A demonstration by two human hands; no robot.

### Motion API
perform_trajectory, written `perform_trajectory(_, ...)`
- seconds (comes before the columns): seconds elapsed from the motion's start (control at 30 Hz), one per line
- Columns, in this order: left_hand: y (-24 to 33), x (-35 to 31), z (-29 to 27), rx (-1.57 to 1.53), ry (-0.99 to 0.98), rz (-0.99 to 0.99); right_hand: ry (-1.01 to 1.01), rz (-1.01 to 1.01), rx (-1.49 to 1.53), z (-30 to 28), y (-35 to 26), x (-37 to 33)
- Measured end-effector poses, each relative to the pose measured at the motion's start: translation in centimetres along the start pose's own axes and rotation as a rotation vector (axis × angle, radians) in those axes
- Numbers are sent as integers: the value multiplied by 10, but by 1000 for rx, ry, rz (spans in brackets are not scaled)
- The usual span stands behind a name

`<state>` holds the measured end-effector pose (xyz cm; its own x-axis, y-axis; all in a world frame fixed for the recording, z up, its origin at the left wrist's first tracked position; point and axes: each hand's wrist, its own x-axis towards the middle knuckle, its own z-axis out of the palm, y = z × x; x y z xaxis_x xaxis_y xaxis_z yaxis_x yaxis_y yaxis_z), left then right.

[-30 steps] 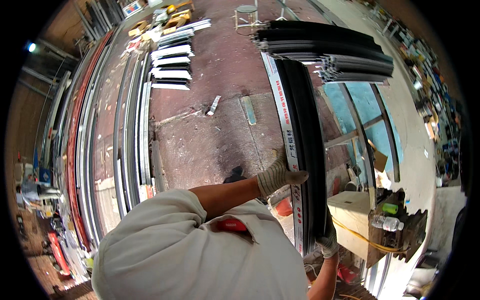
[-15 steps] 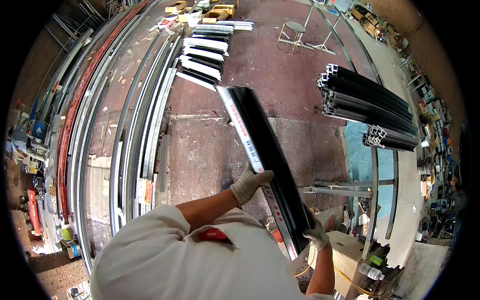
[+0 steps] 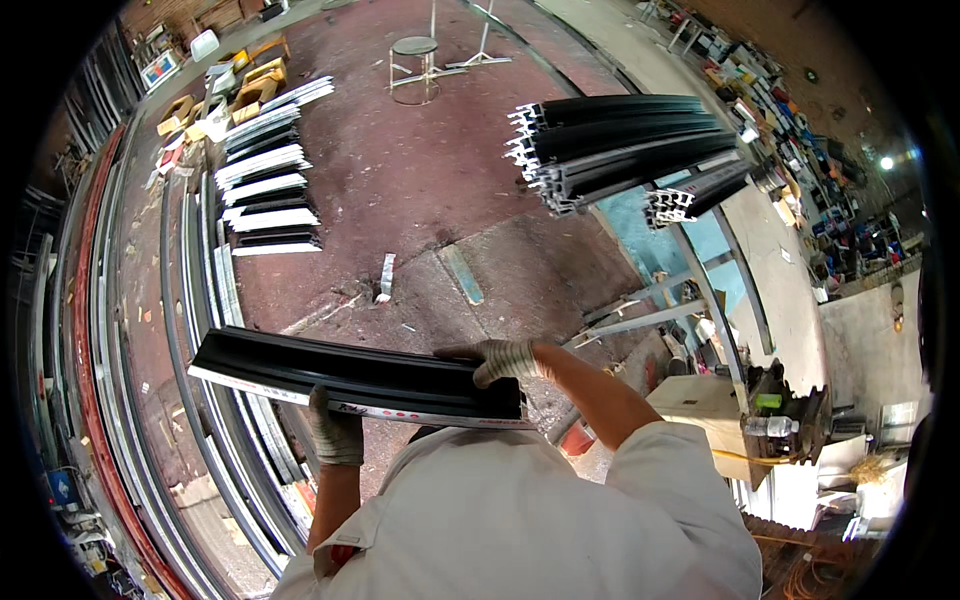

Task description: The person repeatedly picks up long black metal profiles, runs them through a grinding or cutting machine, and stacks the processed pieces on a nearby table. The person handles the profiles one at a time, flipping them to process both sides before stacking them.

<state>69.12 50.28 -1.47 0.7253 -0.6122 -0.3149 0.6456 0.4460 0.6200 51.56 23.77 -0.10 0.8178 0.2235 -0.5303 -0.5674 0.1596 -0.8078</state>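
Bar [image 3: 340,370]'s pure black, with a white strip [image 3: 240,383] along one edge that's got red dots and dark markings. Gloves [image 3: 505,362] are kinda off-white, shirt [image 3: 530,510]'s pale grey, floor [image 3: 400,190]'s blotchy maroon, sheet [image 3: 628,232]'s light blue.

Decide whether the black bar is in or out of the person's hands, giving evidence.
The black bar is in: the left hand grips its near edge, the right hand its far side, near one end.

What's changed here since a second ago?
The black profile has swung leftward, from pointing ahead on the person's right to lying nearly crosswise before the body. The left hand and right hand still hold it. The round stool and stacked black profiles look unmoved.
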Motion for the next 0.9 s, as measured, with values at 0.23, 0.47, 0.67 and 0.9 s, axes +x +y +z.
perform_trajectory(0.23, 21, 55, -12, -55, 104, 123, -155, 33, -180, -64, -57, 83)
perform_trajectory(0.47, 38, 129, 8, -83, 319, 236, -279, 109, -158, -139, -121, 173)
perform_trajectory(0.67, 54, 188, 16, -181, 387, 303, -308, 102, -325, -195, -170, 237)
perform_trajectory(0.9, 81, 269, 11, -254, 428, 283, -336, 354, -161, -226, -249, 297)
